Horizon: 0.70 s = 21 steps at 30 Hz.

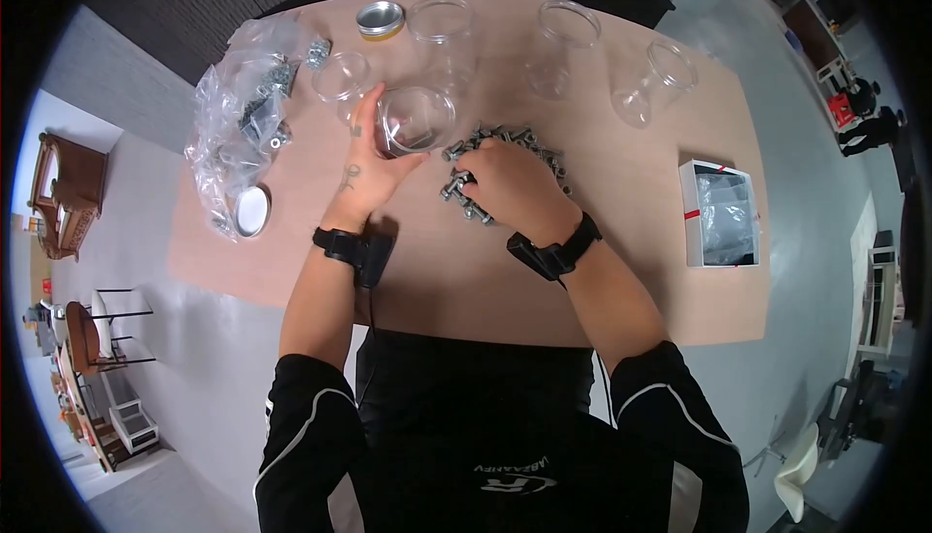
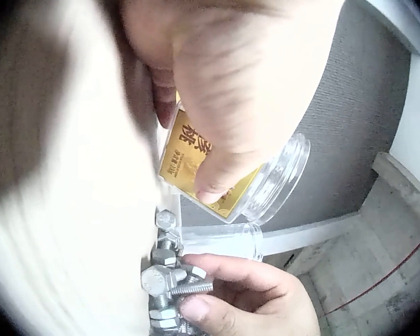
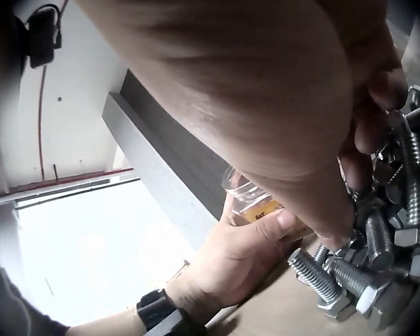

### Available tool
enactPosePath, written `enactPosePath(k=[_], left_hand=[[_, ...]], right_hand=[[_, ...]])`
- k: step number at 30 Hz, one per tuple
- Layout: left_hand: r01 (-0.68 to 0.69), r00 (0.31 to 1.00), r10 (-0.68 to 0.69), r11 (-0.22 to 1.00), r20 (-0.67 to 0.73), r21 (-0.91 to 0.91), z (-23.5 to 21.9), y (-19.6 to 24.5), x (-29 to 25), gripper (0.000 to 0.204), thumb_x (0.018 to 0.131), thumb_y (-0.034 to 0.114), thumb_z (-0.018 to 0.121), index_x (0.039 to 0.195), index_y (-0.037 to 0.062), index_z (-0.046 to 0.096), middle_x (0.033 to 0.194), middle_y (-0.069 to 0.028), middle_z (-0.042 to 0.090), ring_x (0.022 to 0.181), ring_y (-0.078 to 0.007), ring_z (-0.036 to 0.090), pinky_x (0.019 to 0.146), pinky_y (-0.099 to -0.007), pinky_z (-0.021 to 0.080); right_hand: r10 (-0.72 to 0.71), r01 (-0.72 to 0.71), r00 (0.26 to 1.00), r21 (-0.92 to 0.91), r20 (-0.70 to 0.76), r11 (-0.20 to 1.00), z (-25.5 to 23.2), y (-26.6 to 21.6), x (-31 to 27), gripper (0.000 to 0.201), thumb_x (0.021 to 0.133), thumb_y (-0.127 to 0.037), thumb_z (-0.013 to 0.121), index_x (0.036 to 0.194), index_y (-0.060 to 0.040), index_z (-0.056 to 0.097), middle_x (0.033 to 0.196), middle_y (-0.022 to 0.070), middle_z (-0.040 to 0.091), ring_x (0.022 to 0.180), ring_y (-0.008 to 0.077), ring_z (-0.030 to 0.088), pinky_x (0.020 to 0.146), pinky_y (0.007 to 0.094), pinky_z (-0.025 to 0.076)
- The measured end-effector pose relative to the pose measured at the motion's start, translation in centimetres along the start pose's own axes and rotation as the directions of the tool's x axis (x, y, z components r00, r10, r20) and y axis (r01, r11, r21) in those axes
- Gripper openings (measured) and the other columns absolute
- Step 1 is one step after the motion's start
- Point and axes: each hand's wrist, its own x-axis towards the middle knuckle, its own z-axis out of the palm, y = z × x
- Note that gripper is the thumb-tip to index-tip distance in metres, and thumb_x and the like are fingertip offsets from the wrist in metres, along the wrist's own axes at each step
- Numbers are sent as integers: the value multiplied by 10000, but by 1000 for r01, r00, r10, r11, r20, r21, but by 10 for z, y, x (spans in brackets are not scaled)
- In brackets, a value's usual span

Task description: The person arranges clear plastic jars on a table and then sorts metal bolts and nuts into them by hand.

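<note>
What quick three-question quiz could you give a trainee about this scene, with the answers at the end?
1. Multiple choice: what does the left hand hold?
a) a white lid
b) a clear jar
c) a plastic bag

2. True or false: the fingers of the right hand are down among the bolts.

3. Fill in the blank: the white box with the clear plastic in it lies toward the person's ____ side of the table.

Key: 1. b; 2. true; 3. right.
</note>
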Motion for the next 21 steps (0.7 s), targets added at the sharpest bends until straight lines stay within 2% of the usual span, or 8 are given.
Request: enactPosePath(k=[4, 7, 9, 13, 15, 16, 18, 21], left_hand=[[10, 1000, -11, 998, -13, -64, 3, 0, 0, 1146, 715, -129, 879, 1661, 116, 279, 1608, -99, 315, 1368, -249, 509, 1133, -371, 524], [-19, 1000, 18, 999, -26, -42, 6, 2, -2, 1135, 718, -125, 878, 1658, 118, 289, 1604, -97, 317, 1387, -255, 502, 1144, -372, 519], [24, 1000, -25, 994, -4, -111, 5, 7, -2, 1130, 721, -127, 872, 1657, 122, 290, 1608, -101, 313, 1405, -254, 489, 1152, -378, 517], [-49, 998, 48, 999, -42, -20, 10, 3, -6, 1120, 717, -127, 873, 1650, 123, 307, 1622, -108, 300, 1420, -251, 474, 1155, -384, 518], [-56, 998, 54, 994, -21, -93, 19, 8, -12, 1104, 714, -119, 880, 1640, 123, 331, 1627, -120, 307, 1433, -246, 462, 1158, -387, 518], [-50, 999, 48, 994, -24, -93, 23, 10, -14, 1104, 714, -119, 880, 1640, 123, 331, 1627, -120, 307, 1433, -246, 462, 1158, -387, 518], [-44, 999, 44, 999, 0, -21, 29, 15, -17, 1154, 748, -168, 850, 1681, 160, 255, 1647, -55, 273, 1357, -207, 489, 1071, -346, 540], [-122, 992, 127, 975, -14, 185, 30, 22, -19, 1139, 730, -160, 858, 1665, 155, 289, 1657, -71, 259, 1403, -210, 472, 1087, -361, 538]], right_hand=[[78, -78, 996, 0, 53, 997, -5, -5, 3, 145, 887, -146, 740, 1014, -78, 759, 873, 128, 708, 874, 359, 707, 810, 480, 564], [1, -1, 1000, 11, 20, 1000, -13, -5, 3, 133, 884, -129, 713, 1002, -74, 739, 799, 122, 705, 823, 358, 705, 760, 475, 563], [-13, 25, 998, 215, -58, 976, -25, -12, 5, 71, 847, -69, 674, 906, -41, 703, 797, 170, 696, 780, 367, 702, 721, 454, 555], [52, 27, 984, 431, -170, 902, -49, -24, 5, 114, 853, -69, 700, 961, -30, 697, 838, 163, 706, 776, 340, 706, 736, 422, 563], [48, 51, 974, 419, -223, 906, -53, -25, 6, 177, 880, -57, 768, 1051, -32, 734, 910, 84, 717, 821, 182, 713, 775, 325, 569], [47, 50, 975, 423, -217, 905, -51, -24, 6, 177, 880, -57, 768, 1051, -32, 734, 910, 84, 717, 821, 182, 713, 775, 325, 569], [18, 77, 971, 384, -238, 920, -44, -21, 7, 224, 890, -75, 741, 1107, -24, 724, 964, 169, 740, 857, 334, 731, 787, 413, 577], [-14, 101, 964, 315, -267, 944, -40, -23, 8, 239, 901, -68, 734, 1135, -22, 729, 999, 179, 751, 880, 349, 736, 799, 418, 580]])
